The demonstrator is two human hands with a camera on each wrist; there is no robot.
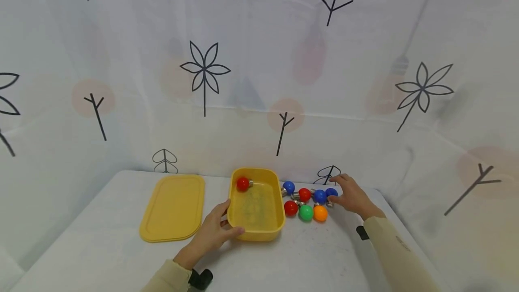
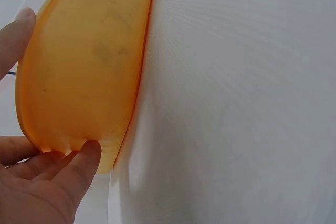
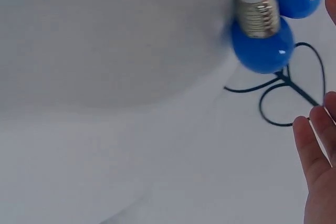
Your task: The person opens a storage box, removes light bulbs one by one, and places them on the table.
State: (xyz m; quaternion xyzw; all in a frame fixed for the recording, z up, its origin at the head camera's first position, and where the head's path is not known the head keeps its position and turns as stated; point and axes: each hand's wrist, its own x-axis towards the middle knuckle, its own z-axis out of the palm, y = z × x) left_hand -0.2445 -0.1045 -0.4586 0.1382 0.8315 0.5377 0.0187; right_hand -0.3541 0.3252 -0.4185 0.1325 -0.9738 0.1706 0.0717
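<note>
My left hand (image 1: 215,230) holds the yellow plastic container (image 1: 260,236) at its near left corner, thumb at the front and fingers along the left side. In the left wrist view, fingertips (image 2: 92,148) press against the container's wall (image 2: 84,66). Inside lies a red light bulb (image 1: 243,184) with a metal screw base. My right hand (image 1: 352,196) reaches over the right end of the loose bulbs, thumb and fingers spread around a blue bulb (image 1: 331,192). In the right wrist view, a gap shows between the fingers (image 3: 310,150) and the blue bulb (image 3: 262,53).
Several more bulbs lie right of the container, among them a red bulb (image 1: 290,208), a green bulb (image 1: 306,212) and an orange bulb (image 1: 320,213). A yellow lid (image 1: 174,208) lies flat at left. Behind the white table (image 1: 316,260) hangs a patterned cloth (image 1: 251,66).
</note>
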